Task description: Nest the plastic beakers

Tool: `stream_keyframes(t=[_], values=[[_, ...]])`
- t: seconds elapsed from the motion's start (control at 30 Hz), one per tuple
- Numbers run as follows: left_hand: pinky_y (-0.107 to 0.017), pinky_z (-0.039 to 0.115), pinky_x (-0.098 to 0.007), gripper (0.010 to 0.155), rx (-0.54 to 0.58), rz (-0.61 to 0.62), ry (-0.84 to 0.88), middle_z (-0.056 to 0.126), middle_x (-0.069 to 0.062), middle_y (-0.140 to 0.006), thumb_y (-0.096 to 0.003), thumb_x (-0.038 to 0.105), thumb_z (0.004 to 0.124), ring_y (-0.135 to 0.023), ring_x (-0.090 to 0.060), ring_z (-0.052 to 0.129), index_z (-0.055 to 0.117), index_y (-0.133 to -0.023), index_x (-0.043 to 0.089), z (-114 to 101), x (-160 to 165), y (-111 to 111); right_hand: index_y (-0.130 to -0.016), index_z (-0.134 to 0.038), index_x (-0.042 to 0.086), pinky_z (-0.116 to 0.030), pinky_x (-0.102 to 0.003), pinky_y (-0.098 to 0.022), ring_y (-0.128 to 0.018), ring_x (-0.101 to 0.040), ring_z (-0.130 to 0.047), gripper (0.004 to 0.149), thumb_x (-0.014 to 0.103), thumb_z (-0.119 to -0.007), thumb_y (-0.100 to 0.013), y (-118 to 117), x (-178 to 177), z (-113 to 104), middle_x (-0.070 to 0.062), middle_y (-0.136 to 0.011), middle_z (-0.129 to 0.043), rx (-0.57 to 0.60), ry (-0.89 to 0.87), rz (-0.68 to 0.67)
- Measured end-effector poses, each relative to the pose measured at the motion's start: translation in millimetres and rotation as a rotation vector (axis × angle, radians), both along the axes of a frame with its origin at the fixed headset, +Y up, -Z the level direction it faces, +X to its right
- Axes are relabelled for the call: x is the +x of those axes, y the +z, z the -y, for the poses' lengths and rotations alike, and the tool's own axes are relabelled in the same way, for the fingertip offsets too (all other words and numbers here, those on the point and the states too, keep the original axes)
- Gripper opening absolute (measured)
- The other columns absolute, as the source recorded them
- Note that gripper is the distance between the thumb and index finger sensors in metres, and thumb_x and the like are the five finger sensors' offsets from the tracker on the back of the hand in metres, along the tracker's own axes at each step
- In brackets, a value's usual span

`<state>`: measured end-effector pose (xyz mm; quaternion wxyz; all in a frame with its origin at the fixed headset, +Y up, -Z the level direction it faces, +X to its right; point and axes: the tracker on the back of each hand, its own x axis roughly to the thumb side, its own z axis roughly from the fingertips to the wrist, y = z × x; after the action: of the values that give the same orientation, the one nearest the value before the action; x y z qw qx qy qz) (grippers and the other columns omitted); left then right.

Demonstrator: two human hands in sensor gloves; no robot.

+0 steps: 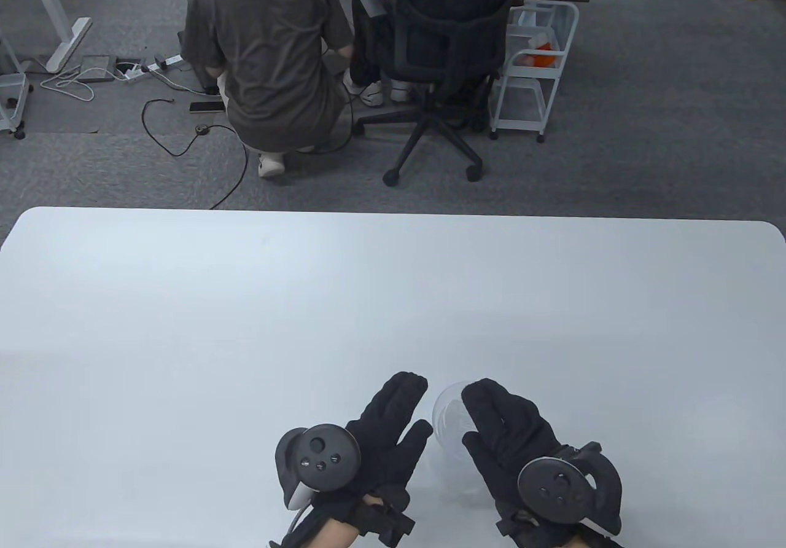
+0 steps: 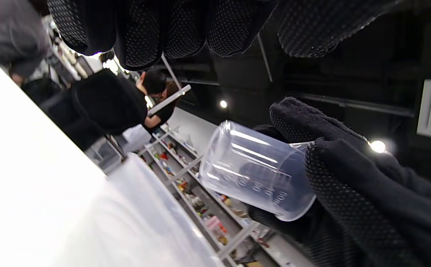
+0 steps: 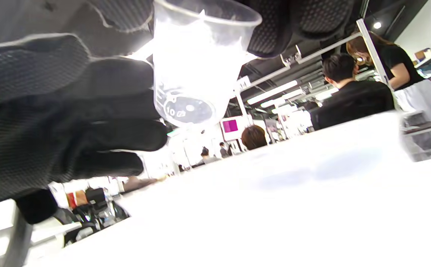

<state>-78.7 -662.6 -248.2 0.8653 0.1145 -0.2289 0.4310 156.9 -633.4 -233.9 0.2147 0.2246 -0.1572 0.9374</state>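
Observation:
A clear plastic beaker with printed graduation marks is held in my right hand a little above the white table, near its front edge. In the left wrist view the beaker is tilted and the right glove wraps its side. In the right wrist view I look at the beaker's base, with fingertips around its rim. My left hand is just left of the beaker with its fingers stretched out and holds nothing. Its fingertips stay apart from the beaker. I cannot tell whether a second beaker sits inside.
The table's far edge runs across the middle of the table view. Beyond it, on the carpet, are a crouching person, a black office chair and a white trolley.

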Motion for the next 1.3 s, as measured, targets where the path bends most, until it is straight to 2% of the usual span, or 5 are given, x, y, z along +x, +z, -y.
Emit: stream_keyframes(t=[0.5,0.7,0.9,1.03,1.3], values=[[-0.064,0.066,-0.06,0.063,-0.004,-0.016,-0.097,0.055,-0.02,-0.109,-0.0491,0.046,0.067,-0.095,-0.052,0.07,0.059,-0.104,0.015,12,3,-1,-0.103,-0.051,0.016,-0.058,-0.057,-0.067,-0.094,-0.042,-0.065,0.058,0.038,-0.069,-0.052,-21,-11,25,-0.016,-0.112,-0.055,-0.122,0.274,0.052],[-0.064,0.066,-0.06,0.066,-0.036,-0.006,-0.127,0.055,-0.019,-0.109,-0.0483,0.048,0.069,-0.094,-0.051,0.071,0.057,-0.104,0.015,10,-1,-2,-0.104,-0.047,0.016,-0.057,-0.057,-0.067,-0.095,-0.044,-0.062,0.064,0.045,-0.069,-0.051,-20,-3,23,-0.017,-0.113,-0.051,-0.103,0.211,0.043],[-0.065,0.065,-0.058,0.069,-0.165,-0.017,-0.363,0.054,-0.017,-0.11,-0.0474,0.049,0.073,-0.095,-0.049,0.07,0.055,-0.105,0.016,10,-23,-6,-0.104,-0.047,0.015,-0.056,-0.059,-0.067,-0.097,-0.046,-0.06,0.067,0.049,-0.069,-0.05,-14,15,22,-0.018,-0.113,-0.05,-0.059,0.116,0.041],[-0.065,0.065,-0.058,0.07,-0.303,-0.067,-0.508,0.054,-0.018,-0.109,-0.0463,0.049,0.076,-0.094,-0.05,0.07,0.056,-0.104,0.015,19,-49,-10,-0.104,-0.047,0.015,-0.056,-0.059,-0.067,-0.098,-0.046,-0.059,0.068,0.05,-0.069,-0.05,-11,28,22,-0.018,-0.113,-0.051,-0.046,0.021,0.039],[-0.063,0.067,-0.057,0.072,-0.44,-0.141,-0.691,0.058,-0.019,-0.107,-0.0432,0.049,0.08,-0.091,-0.05,0.073,0.058,-0.103,0.014,44,-91,-16,-0.104,-0.047,0.015,-0.057,-0.058,-0.067,-0.098,-0.046,-0.059,0.069,0.052,-0.069,-0.05,-3,55,26,-0.018,-0.113,-0.052,-0.022,-0.168,0.033]])
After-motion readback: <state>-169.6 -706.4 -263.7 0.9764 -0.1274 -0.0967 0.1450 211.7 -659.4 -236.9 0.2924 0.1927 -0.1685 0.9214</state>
